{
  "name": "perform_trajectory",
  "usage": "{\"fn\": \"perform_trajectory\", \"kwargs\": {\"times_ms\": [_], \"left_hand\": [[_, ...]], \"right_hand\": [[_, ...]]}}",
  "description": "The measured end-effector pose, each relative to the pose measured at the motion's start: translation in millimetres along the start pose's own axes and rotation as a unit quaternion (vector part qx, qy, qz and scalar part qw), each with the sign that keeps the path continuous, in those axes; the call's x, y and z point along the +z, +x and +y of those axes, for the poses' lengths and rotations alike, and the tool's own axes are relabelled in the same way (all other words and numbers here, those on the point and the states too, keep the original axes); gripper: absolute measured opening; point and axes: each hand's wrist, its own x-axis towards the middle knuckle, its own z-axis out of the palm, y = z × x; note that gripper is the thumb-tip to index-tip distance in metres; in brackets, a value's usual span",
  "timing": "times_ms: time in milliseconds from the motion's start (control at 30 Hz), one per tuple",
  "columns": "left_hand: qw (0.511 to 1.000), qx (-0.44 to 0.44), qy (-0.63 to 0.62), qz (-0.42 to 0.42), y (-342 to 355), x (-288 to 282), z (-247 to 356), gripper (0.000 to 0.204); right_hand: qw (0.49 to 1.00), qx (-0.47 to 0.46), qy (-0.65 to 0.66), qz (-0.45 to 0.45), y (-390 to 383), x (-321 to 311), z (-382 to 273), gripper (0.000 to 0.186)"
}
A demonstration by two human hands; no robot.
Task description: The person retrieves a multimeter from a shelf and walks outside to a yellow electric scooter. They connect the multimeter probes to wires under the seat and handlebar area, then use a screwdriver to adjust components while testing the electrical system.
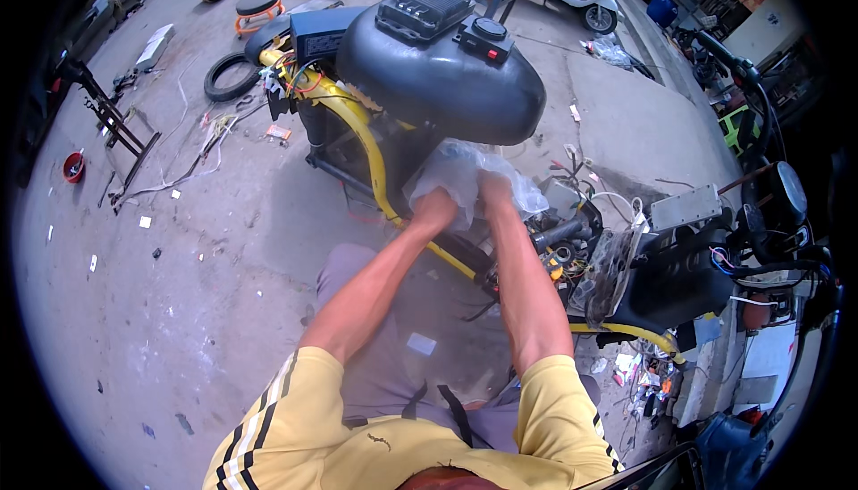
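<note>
Gripping a crumpled clear plastic sheet, the left hand and right hand close their fingers on it side by side, just below the dark grey scooter body and above the yellow frame tube. A loose tyre lies on the concrete floor, toward its far-left corner.

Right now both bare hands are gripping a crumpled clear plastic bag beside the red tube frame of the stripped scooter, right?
Not quite: the head view shows the tube frame is yellow, not red. Both the left hand and right hand do grip the crumpled clear plastic bag.
</note>
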Motion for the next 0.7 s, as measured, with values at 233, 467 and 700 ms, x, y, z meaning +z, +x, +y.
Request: {"fn": "perform_trajectory", "kwargs": {"times_ms": [233, 467, 700], "left_hand": [[0.992, 0.036, -0.088, -0.088, -71.3, -76.5, 42.6, 0.049], [0.971, 0.222, -0.09, 0.002, -118.9, -111.1, 45.7, 0.047], [0.958, 0.267, -0.089, 0.055, -86.2, -106.2, 36.9, 0.044]], "right_hand": [[0.968, -0.036, 0.177, 0.176, -18.2, 27.7, -9.7, 0.022], [0.967, -0.024, 0.104, 0.23, -1.8, -0.6, 3.2, 0.04], [0.918, 0.008, 0.383, 0.101, -70.6, 20.3, -41.3, 0.057]]}}
